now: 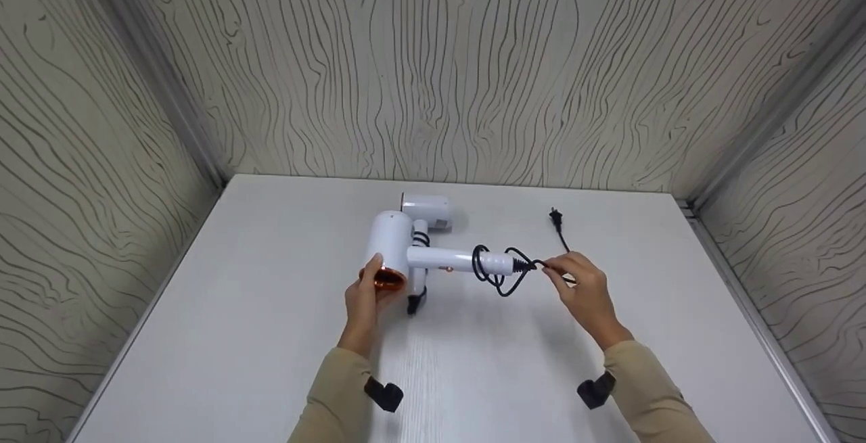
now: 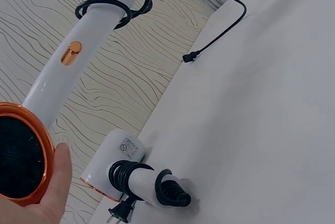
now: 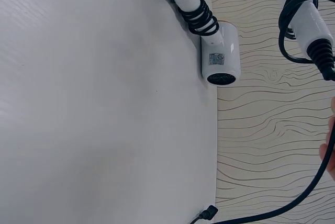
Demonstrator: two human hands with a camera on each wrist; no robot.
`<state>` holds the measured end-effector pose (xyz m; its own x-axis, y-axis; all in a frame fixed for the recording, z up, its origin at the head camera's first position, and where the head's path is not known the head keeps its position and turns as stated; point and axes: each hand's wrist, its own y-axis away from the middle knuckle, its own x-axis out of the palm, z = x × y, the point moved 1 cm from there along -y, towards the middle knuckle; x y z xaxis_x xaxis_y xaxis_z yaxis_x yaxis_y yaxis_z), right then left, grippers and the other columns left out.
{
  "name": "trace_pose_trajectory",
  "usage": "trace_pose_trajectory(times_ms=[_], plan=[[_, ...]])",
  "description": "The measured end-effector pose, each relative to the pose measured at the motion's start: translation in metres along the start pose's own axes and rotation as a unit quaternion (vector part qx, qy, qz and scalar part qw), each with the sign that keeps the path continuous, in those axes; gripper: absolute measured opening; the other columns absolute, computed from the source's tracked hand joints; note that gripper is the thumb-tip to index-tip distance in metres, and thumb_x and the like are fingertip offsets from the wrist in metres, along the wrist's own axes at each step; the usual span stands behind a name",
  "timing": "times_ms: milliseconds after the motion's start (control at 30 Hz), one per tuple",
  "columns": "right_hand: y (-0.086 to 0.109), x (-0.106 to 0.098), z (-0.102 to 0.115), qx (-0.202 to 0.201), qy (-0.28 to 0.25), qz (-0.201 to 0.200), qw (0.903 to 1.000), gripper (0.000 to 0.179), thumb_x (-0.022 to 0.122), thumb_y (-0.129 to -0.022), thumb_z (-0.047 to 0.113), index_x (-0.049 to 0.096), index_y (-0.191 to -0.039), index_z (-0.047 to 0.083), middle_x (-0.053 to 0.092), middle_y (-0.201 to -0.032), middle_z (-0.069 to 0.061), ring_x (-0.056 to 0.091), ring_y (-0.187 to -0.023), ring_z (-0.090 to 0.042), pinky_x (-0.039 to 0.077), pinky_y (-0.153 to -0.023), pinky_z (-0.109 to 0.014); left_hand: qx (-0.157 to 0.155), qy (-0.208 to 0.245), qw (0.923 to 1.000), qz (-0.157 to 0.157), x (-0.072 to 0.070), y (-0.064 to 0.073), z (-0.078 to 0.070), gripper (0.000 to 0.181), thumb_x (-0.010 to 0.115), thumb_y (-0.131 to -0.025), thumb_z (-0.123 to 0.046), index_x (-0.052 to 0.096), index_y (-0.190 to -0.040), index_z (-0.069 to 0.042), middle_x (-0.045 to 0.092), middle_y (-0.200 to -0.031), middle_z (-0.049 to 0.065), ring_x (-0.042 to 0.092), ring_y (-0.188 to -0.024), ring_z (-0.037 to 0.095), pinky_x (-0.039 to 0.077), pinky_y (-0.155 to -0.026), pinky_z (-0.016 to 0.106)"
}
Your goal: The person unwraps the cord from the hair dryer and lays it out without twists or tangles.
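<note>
Presently, white hair dryer (image 1: 433,257) held above tabletop (image 1: 270,294), left hand (image 1: 363,304) gripping its barrel (image 1: 391,235), right hand (image 1: 587,291) pinching its black cord (image 3: 282,28), 2nd dryer (image 1: 426,207) lying on tabletop, partly hidden.

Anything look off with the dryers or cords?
Mildly: the cord on the held dryer hangs in slack, uneven loops around the handle, while the other dryer has its cord coiled tightly. The right hand pinches the slack one, so possibly just mid-handling. No damage or spill visible.
</note>
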<state>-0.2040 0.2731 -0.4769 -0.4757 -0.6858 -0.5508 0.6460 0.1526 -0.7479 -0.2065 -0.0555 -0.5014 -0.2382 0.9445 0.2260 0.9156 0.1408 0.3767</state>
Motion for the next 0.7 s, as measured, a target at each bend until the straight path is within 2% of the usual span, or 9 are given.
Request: trace_pose_trajectory(times_ms=[133, 333, 533, 700], plan=[[0.003, 0.0, -0.002, -0.004, 0.011, 0.009, 0.9999, 0.021, 0.077, -0.067, -0.014, 0.07, -0.082, 0.0, 0.065, -0.078, -0.007, 0.063, -0.069, -0.015, 0.047, -0.07, 0.001, -0.001, 0.001, 1.0, -0.002, 0.0, -0.001, 0.0, 0.077, 0.048, -0.093, -0.055, 0.038, -0.139, 0.005, 0.05, -0.134, 0.022, 0.064, -0.099, 0.017, 0.056, -0.096, 0.033], [0.006, 0.001, -0.003, -0.011, 0.02, 0.016, 0.9996, 0.02, 0.078, -0.068, -0.012, 0.07, -0.08, 0.001, 0.066, -0.078, -0.005, 0.063, -0.07, -0.013, 0.047, -0.07, 0.001, 0.006, -0.001, 1.0, 0.0, -0.002, -0.002, 0.003, 0.075, 0.047, -0.094, -0.055, 0.038, -0.14, 0.003, 0.049, -0.136, 0.021, 0.061, -0.105, 0.019, 0.054, -0.099, 0.033], [0.012, 0.001, -0.005, -0.024, 0.014, 0.016, 0.9995, 0.023, 0.078, -0.065, -0.014, 0.07, -0.08, 0.002, 0.065, -0.077, -0.005, 0.061, -0.07, -0.012, 0.048, -0.07, -0.001, 0.012, 0.007, 0.9999, -0.005, -0.003, 0.0, 0.0, 0.076, 0.047, -0.093, -0.055, 0.039, -0.138, 0.006, 0.051, -0.132, 0.021, 0.063, -0.097, 0.015, 0.057, -0.094, 0.031], [0.019, 0.002, -0.01, -0.025, 0.016, 0.028, 0.9992, 0.021, 0.078, -0.067, -0.012, 0.069, -0.08, 0.001, 0.065, -0.077, -0.006, 0.062, -0.071, -0.012, 0.048, -0.071, -0.001, 0.013, 0.011, 0.9999, -0.001, -0.003, 0.0, -0.002, 0.076, 0.046, -0.094, -0.055, 0.038, -0.139, 0.005, 0.05, -0.134, 0.02, 0.062, -0.1, 0.014, 0.057, -0.094, 0.03]])
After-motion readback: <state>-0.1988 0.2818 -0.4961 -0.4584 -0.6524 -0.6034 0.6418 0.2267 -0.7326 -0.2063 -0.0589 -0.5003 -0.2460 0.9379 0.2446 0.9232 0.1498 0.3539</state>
